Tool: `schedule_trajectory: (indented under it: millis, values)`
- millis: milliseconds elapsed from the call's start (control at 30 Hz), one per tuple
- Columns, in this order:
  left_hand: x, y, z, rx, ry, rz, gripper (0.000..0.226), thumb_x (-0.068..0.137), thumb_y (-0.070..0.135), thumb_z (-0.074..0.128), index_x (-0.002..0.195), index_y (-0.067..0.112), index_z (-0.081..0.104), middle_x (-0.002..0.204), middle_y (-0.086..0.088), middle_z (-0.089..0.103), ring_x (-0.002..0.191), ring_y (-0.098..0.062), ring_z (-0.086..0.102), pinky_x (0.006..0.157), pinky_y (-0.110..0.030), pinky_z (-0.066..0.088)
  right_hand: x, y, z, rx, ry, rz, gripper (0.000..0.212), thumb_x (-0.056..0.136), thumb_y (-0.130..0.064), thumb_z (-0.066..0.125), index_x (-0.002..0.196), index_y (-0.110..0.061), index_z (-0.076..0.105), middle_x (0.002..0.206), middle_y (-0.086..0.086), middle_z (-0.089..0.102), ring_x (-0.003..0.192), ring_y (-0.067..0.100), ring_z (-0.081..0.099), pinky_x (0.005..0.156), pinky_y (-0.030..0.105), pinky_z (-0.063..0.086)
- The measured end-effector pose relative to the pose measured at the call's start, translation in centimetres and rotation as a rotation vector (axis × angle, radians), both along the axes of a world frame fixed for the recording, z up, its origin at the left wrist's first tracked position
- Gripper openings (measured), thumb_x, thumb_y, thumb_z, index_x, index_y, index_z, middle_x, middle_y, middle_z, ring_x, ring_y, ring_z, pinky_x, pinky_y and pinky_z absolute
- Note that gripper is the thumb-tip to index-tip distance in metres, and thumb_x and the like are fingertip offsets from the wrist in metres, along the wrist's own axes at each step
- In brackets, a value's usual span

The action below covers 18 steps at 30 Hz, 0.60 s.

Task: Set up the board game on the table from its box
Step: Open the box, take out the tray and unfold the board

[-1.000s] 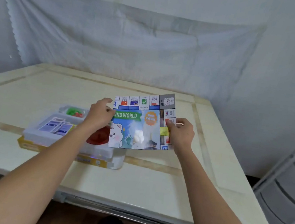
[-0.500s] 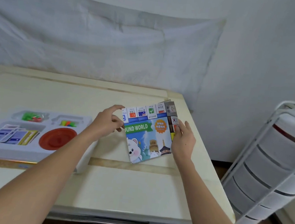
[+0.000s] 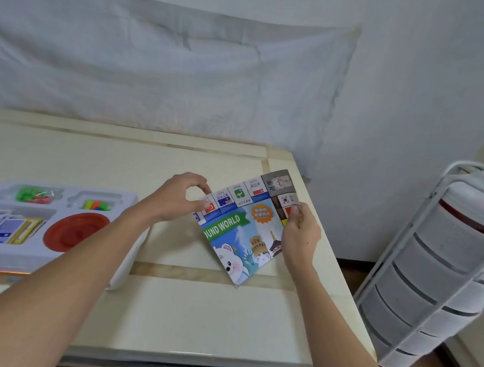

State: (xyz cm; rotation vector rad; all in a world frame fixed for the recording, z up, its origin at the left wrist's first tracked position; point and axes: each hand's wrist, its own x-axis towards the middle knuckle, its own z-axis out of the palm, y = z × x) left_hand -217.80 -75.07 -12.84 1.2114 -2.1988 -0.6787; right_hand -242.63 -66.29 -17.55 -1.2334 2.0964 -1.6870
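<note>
Cream bench (image 3: 188, 314) carries the folded game board (image 3: 244, 232), tilted on one corner; left hand (image 3: 177, 200) pinches its ten o'clock edge, right hand (image 3: 299, 236) pinches its three o'clock edge.

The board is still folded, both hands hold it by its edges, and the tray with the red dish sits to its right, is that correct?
Not quite. The head view shows the tray with the red dish to the left of the board, not its right. The rest holds: the board is folded, with the left hand and right hand gripping its edges.
</note>
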Motion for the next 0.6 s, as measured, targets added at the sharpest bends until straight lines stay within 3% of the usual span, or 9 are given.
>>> schedule_trajectory:
  millis: [167,233,333,400,500,600]
  values:
    - [0.4,0.3,0.7,0.08,-0.027,-0.097,0.012,0.083,0.03,0.077,0.084,0.025,0.066,0.105,0.016,0.071,0.11,-0.008,0.061,0.1,-0.037,0.045,-0.5,0.4,1.0,-0.052,-0.118,-0.054,0.028,0.102,-0.03,0.036,0.077,-0.033,0.049,0.084,-0.012,0.066,0.082,0.016,0.067,0.076,0.048,0.057]
    - [0.3,0.6,1.1,0.054,-0.029,-0.114,0.014,0.085,0.03,0.075,0.08,0.024,0.064,0.091,0.011,0.073,0.097,-0.009,0.066,0.092,-0.036,0.048,-0.7,0.7,1.6,-0.039,-0.124,-0.079,0.028,0.103,-0.027,0.037,0.078,-0.031,0.049,0.089,-0.008,0.067,0.084,0.016,0.065,0.084,0.047,0.055]
    - [-0.6,1.4,2.2,-0.059,-0.012,-0.078,0.014,0.09,0.028,0.069,0.08,0.024,0.06,0.078,0.005,0.072,0.075,-0.018,0.062,0.069,-0.027,0.045,-0.8,0.9,2.6,0.118,0.042,-0.169,0.021,0.1,-0.023,0.041,0.117,-0.025,0.054,0.123,0.0,0.059,0.112,0.021,0.054,0.108,0.045,0.029]
    - [-1.5,1.9,3.1,-0.159,0.007,-0.076,0.012,0.092,0.026,0.066,0.082,0.023,0.059,0.073,0.004,0.07,0.064,-0.017,0.057,0.057,-0.019,0.04,-0.4,1.1,3.4,0.088,0.167,-0.206,0.047,0.094,-0.018,0.048,0.14,-0.022,0.038,0.146,0.003,0.039,0.135,0.023,0.035,0.113,0.05,0.016]
    - [-3.2,2.4,4.7,-0.291,0.029,-0.061,0.008,0.094,0.027,0.063,0.088,0.022,0.062,0.075,0.004,0.069,0.066,-0.014,0.061,0.059,-0.021,0.044,0.8,1.5,5.3,-0.007,0.393,-0.183,0.068,0.087,-0.016,0.052,0.149,-0.019,0.026,0.157,0.01,0.019,0.145,0.027,0.018,0.113,0.053,0.013]
    - [-4.7,2.7,5.8,-0.358,0.004,-0.058,0.011,0.095,0.031,0.062,0.092,0.02,0.063,0.077,0.004,0.068,0.071,-0.018,0.063,0.066,-0.033,0.05,1.8,1.7,7.4,-0.003,0.607,-0.166,0.067,0.088,-0.028,0.055,0.149,-0.021,0.028,0.16,0.013,0.01,0.148,0.033,0.009,0.113,0.057,0.011]
